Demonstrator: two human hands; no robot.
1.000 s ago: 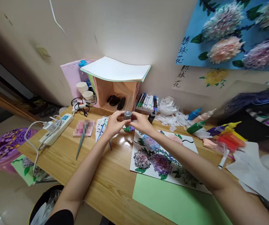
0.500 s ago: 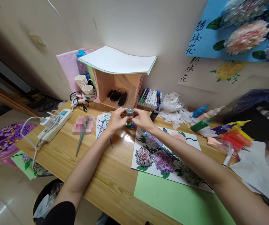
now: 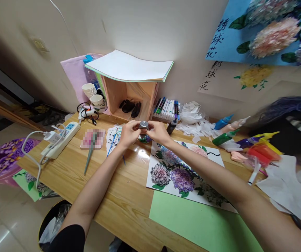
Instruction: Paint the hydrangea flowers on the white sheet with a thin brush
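Observation:
Between my two hands is a small grey object with a round, shiny top [image 3: 143,124]; its kind cannot be made out. My left hand [image 3: 129,134] grips it from the left, fingers curled, and my right hand [image 3: 158,132] does the same from the right, with the thumbs near each other. Just beneath sits a small round thing in purple and green [image 3: 145,139], partly hidden by the hands. A dark bottle [image 3: 171,126] stands right of my right hand. Under my right forearm lies a white sheet with raised paper flowers [image 3: 182,179], on green paper [image 3: 181,218].
A wooden box [image 3: 154,101] with white sheets on top stands at the back, beside markers [image 3: 167,108]. Paint bottles [image 3: 225,137] and paper scraps [image 3: 192,128] lie right. Left are a power strip [image 3: 61,140], paper cups [image 3: 97,100], brushes [image 3: 113,141] and a grey-green pointed tool [image 3: 88,159].
The view has shifted slightly. Less of the grey object's body shows below its round top now. Both hands keep their hold on it.

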